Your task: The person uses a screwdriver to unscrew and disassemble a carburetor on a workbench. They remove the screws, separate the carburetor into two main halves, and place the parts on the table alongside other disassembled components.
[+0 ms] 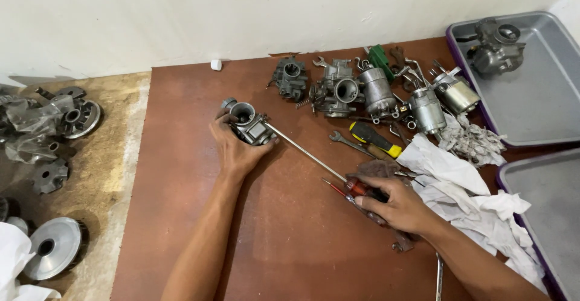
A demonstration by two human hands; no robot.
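My left hand (232, 147) grips a small grey carburetor (246, 121) and holds it down on the brown board (181, 174). My right hand (396, 207) is closed around the red handle of a long screwdriver (302, 150). Its thin metal shaft runs up and left, and the tip touches the carburetor's side. A second, smaller red-handled screwdriver (336, 188) lies just under my right hand's fingers.
Several more carburetors (338, 89) and metal cylinders stand at the board's far side, with a yellow-black screwdriver (374, 139), wrenches and white rags (465, 180). Grey trays (538, 95) sit at the right, one holding a carburetor (496, 46). Clutch parts (54, 246) lie on the floor at left.
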